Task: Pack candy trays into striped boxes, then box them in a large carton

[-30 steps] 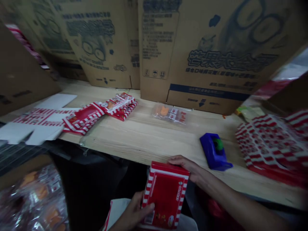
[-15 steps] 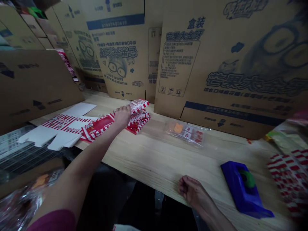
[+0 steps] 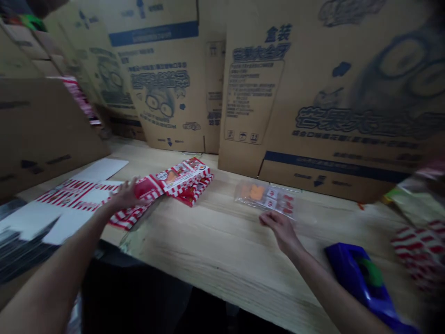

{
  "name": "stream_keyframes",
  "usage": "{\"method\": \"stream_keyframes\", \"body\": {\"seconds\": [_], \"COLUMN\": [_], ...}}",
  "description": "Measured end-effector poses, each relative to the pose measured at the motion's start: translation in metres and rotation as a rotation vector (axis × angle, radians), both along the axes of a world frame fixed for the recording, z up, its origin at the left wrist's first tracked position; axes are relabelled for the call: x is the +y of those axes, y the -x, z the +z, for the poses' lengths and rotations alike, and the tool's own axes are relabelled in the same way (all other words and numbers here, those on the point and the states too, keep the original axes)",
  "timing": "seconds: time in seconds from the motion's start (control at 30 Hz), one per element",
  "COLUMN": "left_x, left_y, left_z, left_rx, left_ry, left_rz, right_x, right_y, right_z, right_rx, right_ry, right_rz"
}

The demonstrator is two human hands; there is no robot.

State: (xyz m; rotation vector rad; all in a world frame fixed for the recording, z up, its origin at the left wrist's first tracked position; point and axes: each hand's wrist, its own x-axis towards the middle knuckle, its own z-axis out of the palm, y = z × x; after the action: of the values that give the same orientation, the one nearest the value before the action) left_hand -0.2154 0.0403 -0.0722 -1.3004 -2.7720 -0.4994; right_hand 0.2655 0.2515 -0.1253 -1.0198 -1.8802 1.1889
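Observation:
My left hand (image 3: 127, 195) is at the left end of a red carton with striped edges (image 3: 150, 186), fingers apart. Whether it bears any of the carton's weight I cannot tell. Another red-and-white striped carton (image 3: 128, 218) lies partly beneath that hand. Just to the right is a small pile of striped cartons (image 3: 193, 192), with a printed pack (image 3: 179, 175) showing an orange piece on top. My right hand (image 3: 280, 228) hovers over the table, fingers curled together with nothing visible in them. Close beyond its fingertips lies a clear plastic packet (image 3: 266, 197) with orange and red pieces.
Flat white-and-striped carton blanks (image 3: 76, 199) lie at the left. Large printed cardboard boxes (image 3: 313, 111) wall off the back of the wooden table (image 3: 194, 246). A blue tape dispenser (image 3: 361, 283) stands at the right, near striped packages (image 3: 420, 250).
My left hand has moved left from the carton pile to the red carton's end. My right hand has moved forward from the table's front edge toward the clear packet. The view has shifted slightly.

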Motion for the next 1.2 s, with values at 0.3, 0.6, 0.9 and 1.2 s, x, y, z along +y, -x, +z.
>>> {"method": "stream_keyframes", "body": {"seconds": [0.3, 0.6, 0.9, 1.2], "left_x": [-0.04, -0.132, -0.067, -0.069], "left_y": [-0.013, -0.148, -0.268, -0.279], "left_z": [0.003, -0.043, -0.055, -0.06], "left_rx": [0.19, 0.302, 0.15, 0.143], "left_ry": [0.441, 0.248, 0.141, 0.05], "left_rz": [0.146, -0.342, -0.571, -0.604], "right_x": [0.138, 0.1, -0.003, -0.018], "right_y": [0.068, 0.044, 0.028, 0.001], "right_z": [0.002, 0.0, 0.001, -0.013], "right_rx": [-0.364, -0.465, -0.325, -0.279], "right_ry": [-0.245, -0.443, -0.514, -0.466], "right_rz": [-0.198, -0.044, 0.111, 0.02]}}
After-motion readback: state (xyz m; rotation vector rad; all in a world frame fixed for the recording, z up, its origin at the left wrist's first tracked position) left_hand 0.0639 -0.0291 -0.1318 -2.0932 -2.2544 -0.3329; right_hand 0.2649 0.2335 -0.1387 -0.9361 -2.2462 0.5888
